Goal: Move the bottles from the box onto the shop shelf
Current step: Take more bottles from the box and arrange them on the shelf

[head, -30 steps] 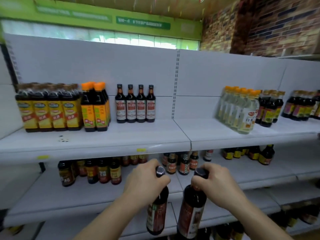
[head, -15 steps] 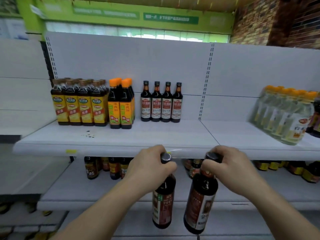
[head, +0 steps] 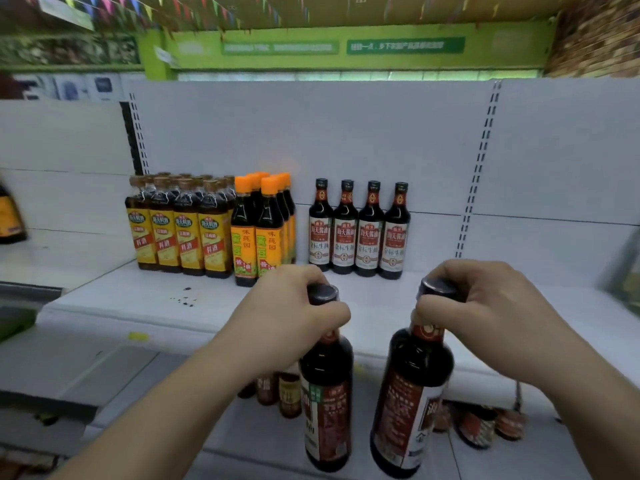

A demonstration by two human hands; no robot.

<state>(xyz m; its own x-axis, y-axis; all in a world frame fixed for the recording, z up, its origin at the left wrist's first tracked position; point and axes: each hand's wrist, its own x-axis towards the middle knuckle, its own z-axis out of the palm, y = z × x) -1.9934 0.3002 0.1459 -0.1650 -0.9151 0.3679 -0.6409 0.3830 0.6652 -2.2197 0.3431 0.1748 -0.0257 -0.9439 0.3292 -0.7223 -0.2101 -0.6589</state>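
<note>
While a person stands facing a white shop shelf (head: 138, 306), each hand holds one dark bottle in the air in front of the shelf's front edge. The shelf is a flat, pale board with a matt finish. It has a few dark specks (head: 185, 299) near its left front and a small yellow tag (head: 138, 336) on its edge. Behind it rises a plain white back panel (head: 311, 133) with slotted uprights. Above runs a bright green sign band (head: 346, 46) whose white lettering is too blurred to read. Coloured bunting (head: 138, 8) hangs overhead, and a brick wall (head: 595, 39) shows at the upper right.

At the back of the shelf stand three groups. From the left come yellow-labelled bottles (head: 180, 226) in rows, then orange-capped bottles (head: 263, 230) just beside them. After a small gap stands a row of four bottles (head: 360, 230) with red-and-white labels, upright and shoulder to shoulder.

The left hand (head: 294, 317) has its fingers and thumb curled tight round the neck of the left bottle (head: 327, 403), whose round dark cap pokes out above the knuckles. The right hand (head: 485, 323) grips the right bottle (head: 412, 403) the same way, just beneath its cap. Both bottles are tall, round-shouldered, glossy and nearly black, with red-and-white labels. They hang near each other without touching, the right one slightly tilted. Behind them, a lower shelf (head: 263, 438) carries small jars (head: 277, 393), which are blurred.
</note>
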